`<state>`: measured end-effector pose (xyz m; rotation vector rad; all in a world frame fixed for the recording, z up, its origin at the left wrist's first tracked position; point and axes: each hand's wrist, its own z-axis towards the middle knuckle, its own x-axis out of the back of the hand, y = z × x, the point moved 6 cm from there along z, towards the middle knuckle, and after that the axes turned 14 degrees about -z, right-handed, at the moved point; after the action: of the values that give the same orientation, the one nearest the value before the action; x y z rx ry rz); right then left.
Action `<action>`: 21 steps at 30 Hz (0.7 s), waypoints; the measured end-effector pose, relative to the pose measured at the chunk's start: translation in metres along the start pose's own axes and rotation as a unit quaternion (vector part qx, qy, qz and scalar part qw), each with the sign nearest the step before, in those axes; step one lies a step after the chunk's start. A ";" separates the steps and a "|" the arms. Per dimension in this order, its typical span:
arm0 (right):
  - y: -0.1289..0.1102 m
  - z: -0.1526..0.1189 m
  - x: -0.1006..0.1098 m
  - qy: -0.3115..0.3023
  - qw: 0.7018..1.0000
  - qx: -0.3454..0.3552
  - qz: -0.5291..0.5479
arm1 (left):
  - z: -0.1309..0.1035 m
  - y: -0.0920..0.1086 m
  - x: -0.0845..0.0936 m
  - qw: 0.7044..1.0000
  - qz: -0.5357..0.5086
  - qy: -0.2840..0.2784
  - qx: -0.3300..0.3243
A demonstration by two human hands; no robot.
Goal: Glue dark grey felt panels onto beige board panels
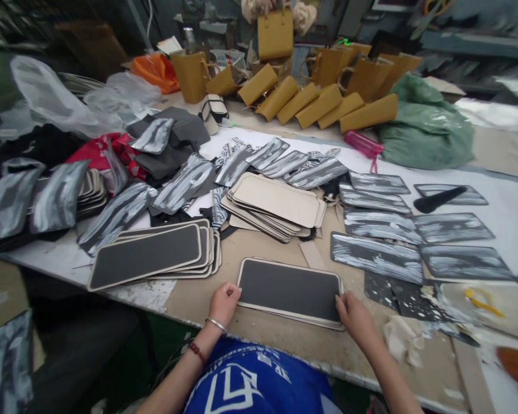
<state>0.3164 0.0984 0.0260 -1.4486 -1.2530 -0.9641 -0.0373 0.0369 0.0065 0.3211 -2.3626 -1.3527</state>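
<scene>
A small stack of dark grey panels with pale rims (290,290) lies at the near edge of the workbench (285,339). My left hand (223,303) grips the stack's left end with curled fingers. My right hand (354,315) holds its right end, fingertips on the edge. Both wrists reach in from the bottom of the view; the left one wears a bangle and a red cord.
Another pile of dark panels (153,255) lies to the left, a tan pile (273,205) behind. Glue-streaked panels (376,256) are spread to the right, with a black brush (438,198). Mustard bags (323,103) line the back, where a person's hands hold one bag (275,33).
</scene>
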 end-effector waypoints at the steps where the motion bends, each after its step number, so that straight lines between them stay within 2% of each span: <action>1: -0.001 -0.001 0.001 -0.002 1.000 -0.006 0.000 | 0.000 0.000 0.000 1.000 0.001 -0.007 -0.001; 10: -0.002 -0.002 0.005 0.015 0.999 -0.045 0.008 | 0.002 0.002 0.000 0.999 0.021 -0.026 -0.005; 21: 0.000 0.000 -0.004 0.011 0.998 -0.064 -0.009 | 0.007 -0.003 -0.001 0.999 0.024 -0.048 -0.010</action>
<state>0.3153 0.0970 0.0220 -1.5243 -1.2084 -1.0858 -0.0393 0.0411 0.0010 0.1968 -2.4166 -1.3989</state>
